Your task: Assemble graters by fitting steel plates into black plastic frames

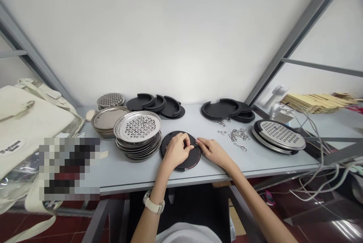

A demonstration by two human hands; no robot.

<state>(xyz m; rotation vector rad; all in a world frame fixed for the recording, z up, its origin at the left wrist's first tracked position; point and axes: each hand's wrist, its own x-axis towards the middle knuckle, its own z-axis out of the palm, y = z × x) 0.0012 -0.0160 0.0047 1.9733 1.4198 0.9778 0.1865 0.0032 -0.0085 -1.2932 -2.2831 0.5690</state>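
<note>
Beside the stacked metal plates [137, 126] on the counter [107, 169], your left hand [178, 149] curls over the black disc [194, 158], fingers' hold unclear, while your right hand's [211, 151] fingers pinch a small metal piece [196, 143], near loose clips [238, 134].

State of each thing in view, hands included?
left hand, bent over black disc
right hand, fingertips at disc's edge
black disc, flat on bench, partly covered
clips, loose, some heaped
left plates, stacked
right plates, stacked
black trays, overlapping
watch, strapped on left wrist
</note>
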